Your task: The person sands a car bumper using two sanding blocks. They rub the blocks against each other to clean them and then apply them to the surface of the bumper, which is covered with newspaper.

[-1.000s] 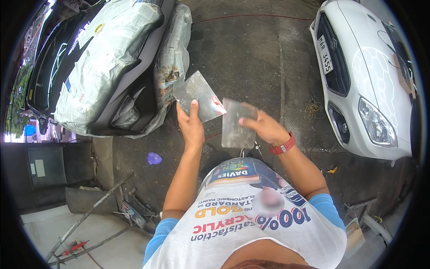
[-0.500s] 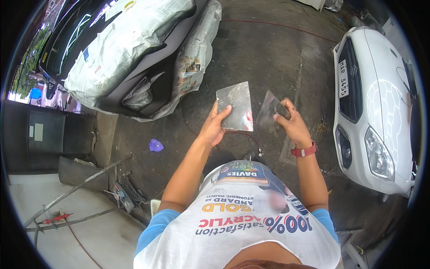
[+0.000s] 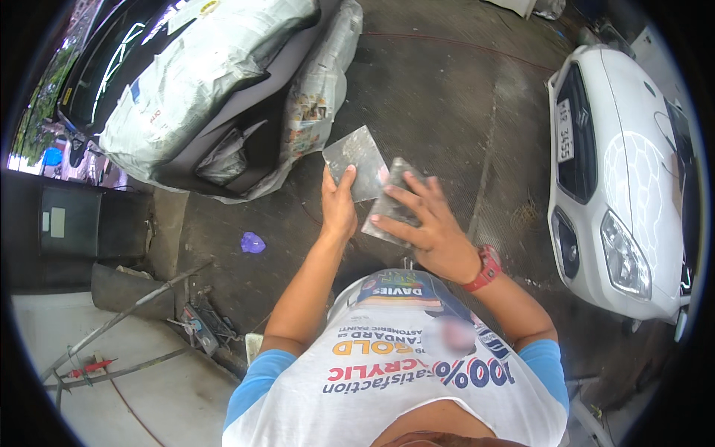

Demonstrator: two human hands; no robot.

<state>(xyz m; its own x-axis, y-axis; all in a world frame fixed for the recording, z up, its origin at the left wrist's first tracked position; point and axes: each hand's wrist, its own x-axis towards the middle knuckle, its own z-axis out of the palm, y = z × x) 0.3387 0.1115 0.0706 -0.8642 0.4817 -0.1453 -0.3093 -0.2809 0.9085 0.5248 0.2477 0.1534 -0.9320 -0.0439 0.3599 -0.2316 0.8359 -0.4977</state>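
Note:
My left hand [image 3: 339, 208] grips a shiny, four-sided metal plate [image 3: 356, 153] by its lower edge, thumb on top. The plate's face is smudged and carries a small reddish reflection near its right side. In my right hand [image 3: 445, 240] is a second flat plate [image 3: 387, 208], darker grey, with the fingers spread across its upper face; the thumb is hidden. This darker plate is tilted, and its edge lies close beside the shiny one's right side. I cannot tell whether the two touch.
A dark car [image 3: 261, 97] covered partly in newspaper and plastic [image 3: 179, 82] stands at the far left. A white car [image 3: 622, 149] is on the right. Crumpled purple plastic [image 3: 252, 242] lies on the floor. Metal bars [image 3: 126, 316] and a pale panel [image 3: 149, 387] fill the lower left.
My right hand has swung left and turned palm-down, bringing the darker plate next to the shiny plate. My left hand has shifted slightly left and tilted its plate.

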